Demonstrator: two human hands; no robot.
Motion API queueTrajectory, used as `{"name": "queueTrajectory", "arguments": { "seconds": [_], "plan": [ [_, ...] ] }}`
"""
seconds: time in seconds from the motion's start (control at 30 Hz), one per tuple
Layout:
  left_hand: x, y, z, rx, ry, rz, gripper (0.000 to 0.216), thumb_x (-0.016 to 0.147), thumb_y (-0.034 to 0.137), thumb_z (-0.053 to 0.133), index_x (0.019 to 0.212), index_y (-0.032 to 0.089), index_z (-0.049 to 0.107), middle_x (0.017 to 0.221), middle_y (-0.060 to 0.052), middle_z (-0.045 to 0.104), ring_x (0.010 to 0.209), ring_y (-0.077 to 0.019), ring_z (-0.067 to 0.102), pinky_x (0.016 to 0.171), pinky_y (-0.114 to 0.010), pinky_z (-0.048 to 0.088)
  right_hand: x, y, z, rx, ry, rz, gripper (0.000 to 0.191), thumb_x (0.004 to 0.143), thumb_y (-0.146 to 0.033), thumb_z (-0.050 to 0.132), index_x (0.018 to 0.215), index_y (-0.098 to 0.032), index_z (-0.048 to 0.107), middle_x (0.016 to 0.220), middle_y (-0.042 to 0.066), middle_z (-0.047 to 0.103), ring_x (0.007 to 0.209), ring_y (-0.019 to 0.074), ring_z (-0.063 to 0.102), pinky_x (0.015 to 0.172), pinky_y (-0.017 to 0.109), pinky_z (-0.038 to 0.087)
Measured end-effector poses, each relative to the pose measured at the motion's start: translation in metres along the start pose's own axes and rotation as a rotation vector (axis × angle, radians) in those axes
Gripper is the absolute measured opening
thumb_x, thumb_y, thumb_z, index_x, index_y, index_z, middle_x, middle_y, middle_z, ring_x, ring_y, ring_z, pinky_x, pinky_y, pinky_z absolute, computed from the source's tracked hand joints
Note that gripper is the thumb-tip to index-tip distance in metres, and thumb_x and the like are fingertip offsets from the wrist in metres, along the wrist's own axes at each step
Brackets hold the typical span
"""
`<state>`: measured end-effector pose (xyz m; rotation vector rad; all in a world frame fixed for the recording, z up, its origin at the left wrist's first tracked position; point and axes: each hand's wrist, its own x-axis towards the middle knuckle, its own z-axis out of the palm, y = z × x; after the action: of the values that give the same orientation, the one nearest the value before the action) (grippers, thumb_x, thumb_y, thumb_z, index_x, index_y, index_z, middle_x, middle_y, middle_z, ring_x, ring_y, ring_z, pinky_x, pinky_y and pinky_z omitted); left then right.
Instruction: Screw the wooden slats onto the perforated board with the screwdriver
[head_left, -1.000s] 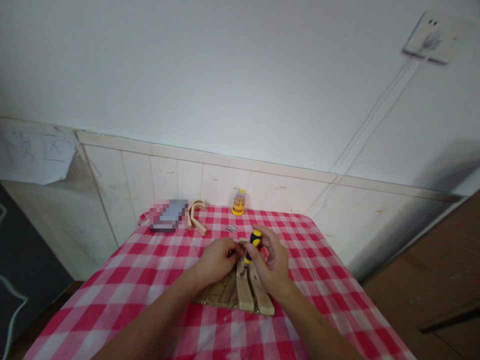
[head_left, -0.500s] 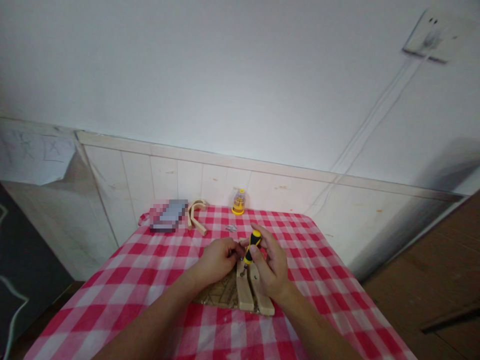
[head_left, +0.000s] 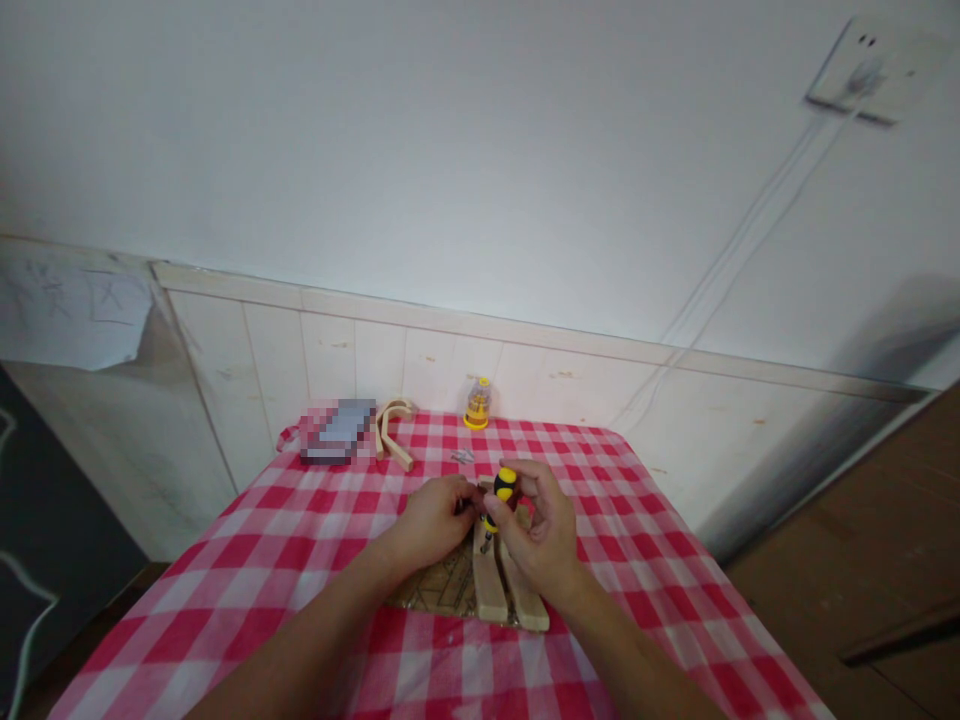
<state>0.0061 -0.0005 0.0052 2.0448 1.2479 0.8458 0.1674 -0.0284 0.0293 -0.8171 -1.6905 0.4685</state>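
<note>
My right hand (head_left: 540, 535) is closed round a small black and yellow screwdriver (head_left: 501, 492), held upright with its tip down on a wooden slat (head_left: 487, 590). A second slat (head_left: 525, 598) lies beside it, both resting on a thin printed wooden sheet (head_left: 439, 590). My left hand (head_left: 435, 515) is closed just left of the screwdriver tip, fingertips pinched at the slat's far end; what they pinch is too small to make out.
The table wears a red and white checked cloth (head_left: 300, 530). At its far edge stand a yellow bit holder (head_left: 478, 403), curved wooden pieces (head_left: 391, 428), a blurred grey object (head_left: 337, 432) and some small metal screws (head_left: 463, 456). A panelled wall rises right behind.
My right hand has turned round the screwdriver handle, fingers curling further over its top. The left hand and the slats have stayed put.
</note>
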Motion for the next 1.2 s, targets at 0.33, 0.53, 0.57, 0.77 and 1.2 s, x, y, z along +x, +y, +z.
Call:
{"name": "queueTrajectory", "arguments": {
  "seconds": [0.33, 0.53, 0.57, 0.77, 1.2],
  "plan": [
    [0.002, -0.007, 0.003, 0.006, 0.009, 0.004, 0.022, 0.082, 0.020, 0.051, 0.085, 0.017, 0.073, 0.091, -0.008, 0.076, 0.086, -0.0245, 0.070, 0.077, -0.032, 0.051, 0.001, 0.006, 0.002, 0.030, 0.027, 0.011, 0.025, 0.085, -0.021, 0.066, 0.107, -0.024, 0.053, 0.077, -0.001, 0.063, 0.065, 0.0156, 0.063, 0.060, 0.027, 0.049],
    [0.003, -0.010, 0.005, 0.001, 0.011, 0.012, 0.022, 0.082, 0.019, 0.052, 0.087, 0.017, 0.073, 0.089, -0.007, 0.076, 0.085, -0.0235, 0.069, 0.074, -0.031, 0.050, 0.001, 0.011, 0.002, 0.030, 0.061, 0.014, 0.026, 0.084, -0.020, 0.067, 0.105, -0.025, 0.053, 0.076, -0.003, 0.061, 0.063, 0.0143, 0.060, 0.058, 0.026, 0.047],
    [0.003, -0.010, 0.006, 0.001, 0.011, 0.013, 0.022, 0.082, 0.019, 0.052, 0.087, 0.017, 0.073, 0.089, -0.006, 0.076, 0.085, -0.0235, 0.069, 0.074, -0.030, 0.050, 0.001, 0.011, 0.002, 0.029, 0.065, 0.012, 0.026, 0.083, -0.020, 0.067, 0.104, -0.025, 0.053, 0.076, -0.003, 0.061, 0.062, 0.0140, 0.059, 0.058, 0.026, 0.047],
    [0.002, -0.007, 0.005, -0.027, 0.011, 0.018, 0.023, 0.081, 0.017, 0.051, 0.086, 0.018, 0.073, 0.089, -0.005, 0.077, 0.085, -0.0229, 0.070, 0.074, -0.030, 0.050, 0.002, 0.013, 0.003, 0.037, 0.071, 0.017, 0.024, 0.085, -0.022, 0.067, 0.105, -0.025, 0.053, 0.075, -0.004, 0.060, 0.062, 0.0133, 0.058, 0.058, 0.025, 0.047],
    [0.000, -0.009, 0.006, -0.058, 0.042, 0.050, 0.021, 0.081, 0.018, 0.052, 0.084, 0.019, 0.073, 0.092, -0.004, 0.076, 0.088, -0.0214, 0.069, 0.081, -0.031, 0.051, 0.008, 0.025, 0.004, 0.012, 0.210, 0.145, 0.033, 0.089, -0.030, 0.066, 0.119, -0.024, 0.054, 0.086, 0.001, 0.070, 0.070, 0.0160, 0.066, 0.063, 0.028, 0.053]
  ]
}}
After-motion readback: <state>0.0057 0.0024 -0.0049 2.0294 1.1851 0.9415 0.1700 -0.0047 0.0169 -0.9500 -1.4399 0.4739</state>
